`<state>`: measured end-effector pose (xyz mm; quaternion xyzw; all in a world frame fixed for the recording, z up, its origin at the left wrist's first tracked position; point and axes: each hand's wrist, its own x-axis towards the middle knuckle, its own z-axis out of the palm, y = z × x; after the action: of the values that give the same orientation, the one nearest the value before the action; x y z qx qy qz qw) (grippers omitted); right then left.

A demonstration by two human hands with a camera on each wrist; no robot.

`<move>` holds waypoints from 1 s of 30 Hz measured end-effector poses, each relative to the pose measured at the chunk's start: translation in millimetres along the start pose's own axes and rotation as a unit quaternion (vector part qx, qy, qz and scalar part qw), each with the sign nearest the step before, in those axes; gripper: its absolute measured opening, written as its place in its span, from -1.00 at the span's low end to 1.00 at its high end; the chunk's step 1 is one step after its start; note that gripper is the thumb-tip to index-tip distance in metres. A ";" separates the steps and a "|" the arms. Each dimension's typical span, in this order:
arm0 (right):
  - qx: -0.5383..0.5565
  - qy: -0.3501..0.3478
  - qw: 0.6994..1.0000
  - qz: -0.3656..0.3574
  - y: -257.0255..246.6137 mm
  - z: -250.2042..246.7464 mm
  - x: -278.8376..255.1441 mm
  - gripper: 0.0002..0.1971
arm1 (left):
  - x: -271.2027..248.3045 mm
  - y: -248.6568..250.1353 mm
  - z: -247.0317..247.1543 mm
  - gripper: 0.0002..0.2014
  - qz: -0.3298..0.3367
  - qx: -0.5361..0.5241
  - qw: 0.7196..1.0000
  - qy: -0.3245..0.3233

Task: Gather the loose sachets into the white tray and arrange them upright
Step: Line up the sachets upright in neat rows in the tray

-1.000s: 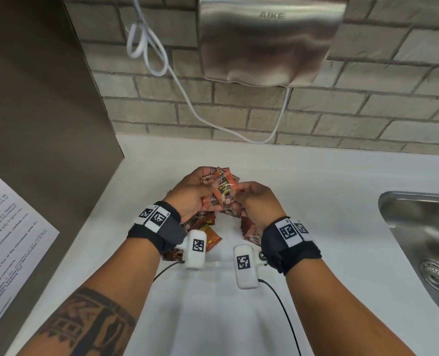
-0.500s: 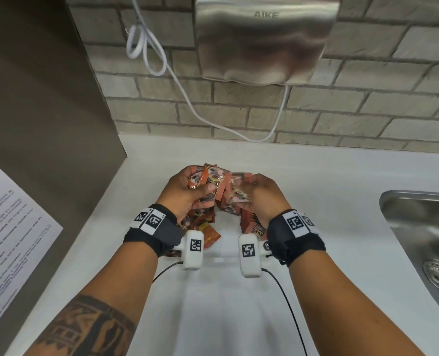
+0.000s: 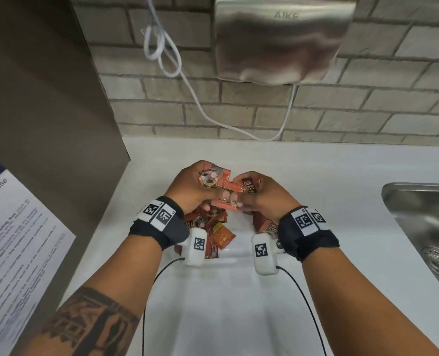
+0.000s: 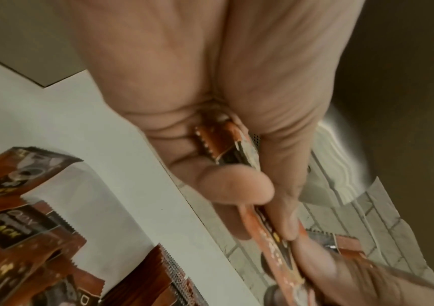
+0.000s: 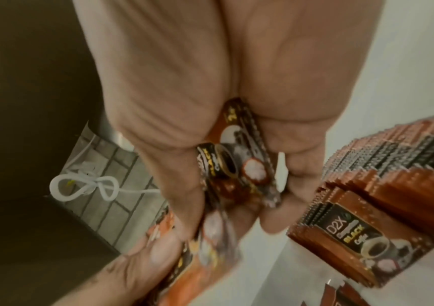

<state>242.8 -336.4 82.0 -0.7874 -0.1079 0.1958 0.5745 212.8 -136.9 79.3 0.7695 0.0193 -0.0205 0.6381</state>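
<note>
Splitting the bunch held jointly half a second ago: left hand (image 3: 192, 187) now grips one clutch of sachets (image 3: 213, 177), right hand (image 3: 262, 195) pinches another, above the tray (image 3: 236, 253). Squaring for upright placement likely follows; more sachets lie loose below.

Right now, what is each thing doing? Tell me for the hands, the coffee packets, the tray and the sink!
left hand: grips a bunch of sachets.
right hand: grips sachets too, close to the left hand.
held sachets: raised above the tray, fanned and crooked.
stacked sachets: packed upright in a row.
loose sachets: lying jumbled in the tray.
white tray: partly filled.
sink: no water visible.
</note>
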 end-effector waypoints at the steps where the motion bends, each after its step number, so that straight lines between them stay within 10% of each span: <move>1: -0.015 -0.032 0.999 0.002 0.0 -1.9 -0.9 -0.65 | 1.2 1.4 1.9 -0.48 0.007 0.004 1.000 0.000; 8: -0.027 -0.125 0.992 -0.019 -1.4 -10.1 -2.7 -0.70 | 10.5 9.7 31.5 -0.71 0.022 0.005 1.000 0.002; 12: 0.151 -0.062 0.986 0.036 9.1 -24.5 2.6 -0.51 | 14.5 5.0 31.4 -0.66 -0.038 -0.086 0.995 0.016; 16: 0.077 0.040 0.996 -0.028 7.0 -29.8 9.6 -0.65 | 10.4 3.3 35.9 -0.53 -0.017 -0.016 1.000 -0.005; 23: 0.066 0.014 0.996 -0.050 5.1 -20.9 23.4 -0.53 | 6.5 8.8 38.9 -0.34 0.002 0.017 1.000 0.008; 30: 0.118 0.014 0.990 -0.071 6.6 -26.0 24.7 -0.67 | 0.4 4.7 33.4 -0.54 -0.022 -0.108 0.994 -0.020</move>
<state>275.8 -351.1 78.0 -0.7068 -0.1314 0.1545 0.6777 213.2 -170.6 77.7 0.6945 0.0252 -0.0478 0.7174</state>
